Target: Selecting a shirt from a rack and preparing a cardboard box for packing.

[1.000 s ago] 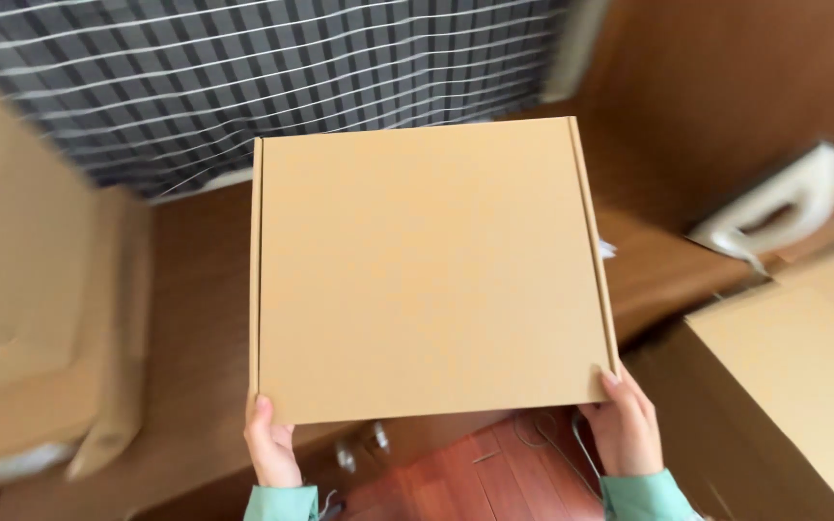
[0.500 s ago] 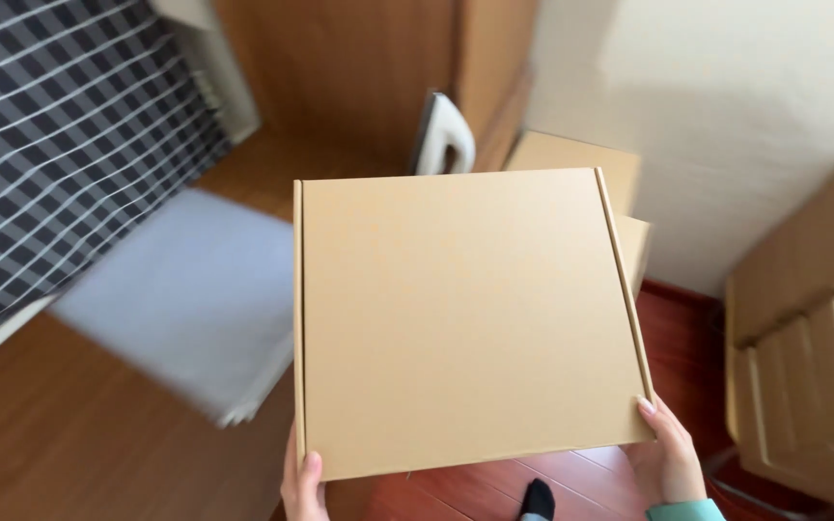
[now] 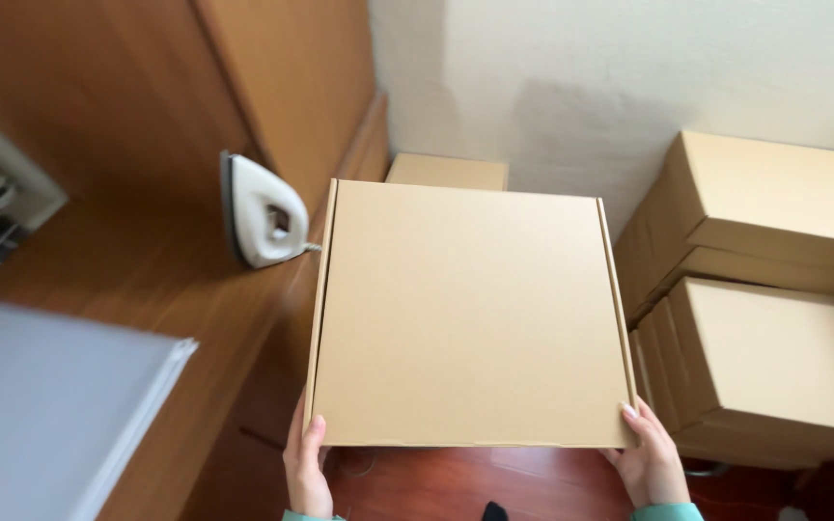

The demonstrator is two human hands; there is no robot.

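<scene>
A flat, closed brown cardboard box (image 3: 470, 314) fills the middle of the head view, held level in front of me. My left hand (image 3: 307, 469) grips its near left corner, thumb on top. My right hand (image 3: 649, 461) grips the near right corner the same way. The box hangs above a red-brown wooden floor (image 3: 494, 482), beside the edge of a wooden table (image 3: 137, 280).
A white clothes iron (image 3: 264, 212) stands upright on the table. A stack of grey flat sheets (image 3: 45, 405) lies at the table's near left. Several stacked cardboard boxes (image 3: 774, 289) stand at the right against a white wall; another box (image 3: 446, 172) sits behind the held one.
The view has swung to the right with the box held in both hands. The checked fabric has slid out of view at left, and the box stacks and wall have come into view.
</scene>
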